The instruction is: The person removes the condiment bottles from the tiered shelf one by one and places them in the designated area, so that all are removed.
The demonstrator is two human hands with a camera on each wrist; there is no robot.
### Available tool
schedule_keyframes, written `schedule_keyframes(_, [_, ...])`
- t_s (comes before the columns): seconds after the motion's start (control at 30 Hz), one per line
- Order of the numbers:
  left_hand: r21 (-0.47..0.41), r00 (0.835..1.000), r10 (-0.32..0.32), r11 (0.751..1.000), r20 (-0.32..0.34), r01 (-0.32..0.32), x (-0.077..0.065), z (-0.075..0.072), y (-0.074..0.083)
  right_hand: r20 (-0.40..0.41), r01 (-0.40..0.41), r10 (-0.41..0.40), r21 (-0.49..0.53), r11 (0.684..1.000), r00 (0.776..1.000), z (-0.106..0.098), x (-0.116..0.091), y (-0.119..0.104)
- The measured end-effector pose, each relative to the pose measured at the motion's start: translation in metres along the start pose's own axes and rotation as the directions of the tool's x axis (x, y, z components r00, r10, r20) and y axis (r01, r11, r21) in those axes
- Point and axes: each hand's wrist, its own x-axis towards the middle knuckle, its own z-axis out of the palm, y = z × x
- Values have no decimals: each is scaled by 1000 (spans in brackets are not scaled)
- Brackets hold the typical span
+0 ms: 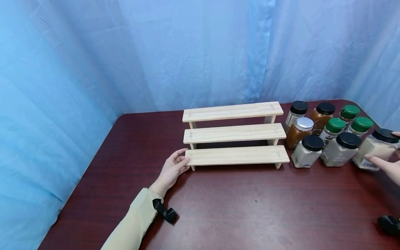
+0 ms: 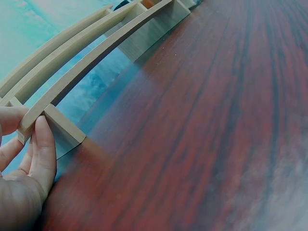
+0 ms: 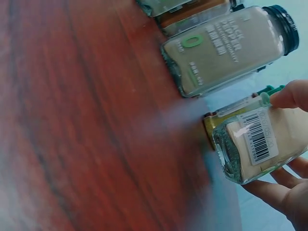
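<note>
A three-step pale wooden rack (image 1: 237, 156) stands on the dark red-brown table. My left hand (image 1: 173, 168) pinches the left end of its lowest step; in the left wrist view, the left hand's fingers (image 2: 44, 154) lie under the board, with the thumb above. At the far right edge of the head view, my right hand (image 1: 390, 170) holds a clear square jar (image 1: 373, 152) with a black lid and pale powder. The right wrist view shows the thumb on one side of this jar (image 3: 260, 137), other fingers on the opposite side, and a barcode label between. Whether its base touches the table, I cannot tell.
Several spice jars stand close together right of the rack: a pale-powder jar (image 1: 307, 152) and another (image 1: 340, 149) in front, a silver-lidded brown jar (image 1: 295, 137), and green-lidded jars (image 1: 335, 125) behind. Blue curtains (image 1: 193, 52) hang behind the table (image 1: 250, 215).
</note>
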Motion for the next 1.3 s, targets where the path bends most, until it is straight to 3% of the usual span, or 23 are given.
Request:
schedule_keyframes(0.27, [6,1000,11,1000,17,-11,3,0,1,23,-26,27,-25,999,999,-7,0,-50])
schedule_keyframes(0.43, [8,1000,10,1000,7,-10,4,1,1,-1,-34,34,18,999,999,-7,-1,-55])
schedule_keyframes(0.7, [12,1000,19,1000,-10,-19,4,1,1,54,-64,56,177,982,997,4,-9,-38])
schedule_keyframes(0.93, [18,1000,21,1000,-4,-21,7,2,2,50,-107,100,166,980,994,7,-9,-26])
schedule_keyframes(1.17, [16,1000,-11,1000,2,11,9,0,2,-55,-45,56,183,982,997,10,2,12])
schedule_keyframes(1.3, [26,1000,-30,999,10,29,9,-1,5,-31,-90,99,216,972,995,9,12,34])
